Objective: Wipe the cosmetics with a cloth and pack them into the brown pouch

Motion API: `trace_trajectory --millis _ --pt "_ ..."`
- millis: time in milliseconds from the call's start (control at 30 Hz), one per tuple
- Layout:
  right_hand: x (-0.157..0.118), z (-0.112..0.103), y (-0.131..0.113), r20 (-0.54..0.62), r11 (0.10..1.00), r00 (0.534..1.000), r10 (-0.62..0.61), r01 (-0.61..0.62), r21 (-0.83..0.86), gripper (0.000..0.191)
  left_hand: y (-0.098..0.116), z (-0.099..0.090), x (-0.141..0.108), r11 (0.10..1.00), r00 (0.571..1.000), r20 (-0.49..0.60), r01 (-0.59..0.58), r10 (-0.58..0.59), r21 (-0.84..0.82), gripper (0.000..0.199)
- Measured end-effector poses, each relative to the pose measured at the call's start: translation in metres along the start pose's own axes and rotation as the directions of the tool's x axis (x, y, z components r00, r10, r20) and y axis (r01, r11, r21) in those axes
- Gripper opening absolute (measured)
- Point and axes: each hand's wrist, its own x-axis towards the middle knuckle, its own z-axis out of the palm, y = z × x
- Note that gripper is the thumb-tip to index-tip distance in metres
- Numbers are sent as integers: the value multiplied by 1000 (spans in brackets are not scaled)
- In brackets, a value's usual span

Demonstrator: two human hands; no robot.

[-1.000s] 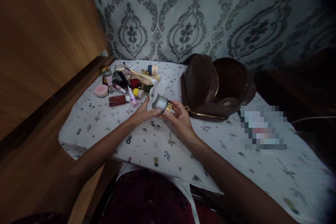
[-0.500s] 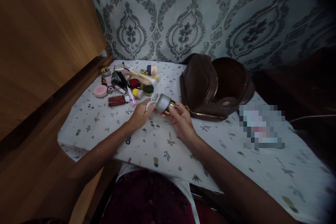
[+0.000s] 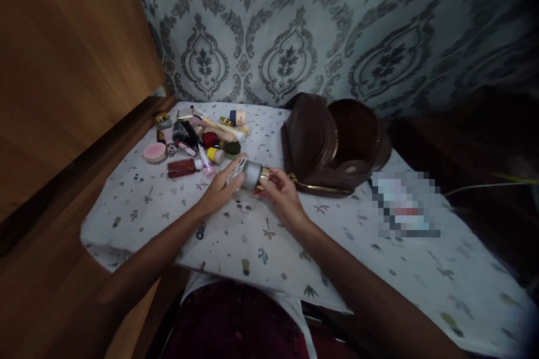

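Observation:
Above the table's middle I hold a grey cosmetic jar (image 3: 252,175) with a gold band, tilted on its side. My right hand (image 3: 283,190) grips its gold end between thumb and fingers. My left hand (image 3: 223,188) is closed on a white cloth (image 3: 236,170), pressing it against the jar's other end. Just beyond my left hand lie a dark green-lidded jar (image 3: 233,149), a yellow-banded tube (image 3: 215,155) and a bottle of reddish-brown liquid (image 3: 182,168).
Several cosmetics, among them a pink round compact (image 3: 155,152), crowd the table's back left. A brown leather bag (image 3: 309,146) stands unzipped at the right. Beyond it lies a blurred-out flat item (image 3: 404,205). A wooden cabinet (image 3: 76,39) borders the left.
The white cloth has come round the jar's end, and my left hand has closed further over it. The whole view has shifted slightly.

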Motion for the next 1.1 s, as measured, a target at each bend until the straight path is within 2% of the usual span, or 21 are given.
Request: trace_trajectory --millis 67,100,167,233,300,400,567,600,633,667,700,800,867,967,1100 --pt "-3 -1 -2 8 961 986 -164 162 -223 48 1 2 -2 995 997 -3 81 -82 -57 63" --pt "-5 -2 -4 41 909 968 -247 246 -336 48 1 3 -3 986 991 -20 130 -133 -103 65" --pt "-9 -4 -12 143 748 910 -390 403 -528 47 0 7 -4 936 962 -27 256 -270 -240 64" --pt "-13 -8 -25 248 571 841 -481 515 -639 47 1 11 -3 841 914 -30 359 -404 -404 61" --pt "-15 -14 -40 308 440 780 -544 578 -688 46 4 16 -2 771 895 18 394 -446 -501 56" --pt "-13 -29 -69 278 325 704 -653 592 -737 48 12 22 -2 755 895 92 420 -436 -503 53" --pt "12 -72 -133 20 317 620 -784 428 -846 51 13 23 -4 749 863 108 485 -494 -451 58" --pt "18 -81 -147 -12 290 597 -802 372 -882 51 11 23 -4 747 859 126 496 -496 -443 59" --pt "25 -88 -160 -3 240 613 -790 305 -922 50 10 23 -4 747 858 145 503 -493 -434 58" --pt "31 -94 -172 11 189 657 -754 233 -954 49 9 23 -3 752 860 157 503 -486 -425 57" --pt "36 -99 -182 30 129 722 -692 164 -978 46 8 24 -3 761 863 159 498 -479 -415 55" --pt "49 -103 -199 61 -78 902 -427 31 -996 38 8 28 -3 795 877 125 474 -463 -380 46" --pt "56 -100 -200 66 -178 971 -228 25 -984 32 10 30 -3 809 883 99 462 -459 -365 46" --pt "67 -95 -193 48 -211 999 -20 43 -976 29 10 31 -4 809 881 87 463 -465 -362 45" --pt "83 -91 -180 -14 -159 993 118 4 -987 33 9 29 -2 817 876 106 477 -470 -324 47"
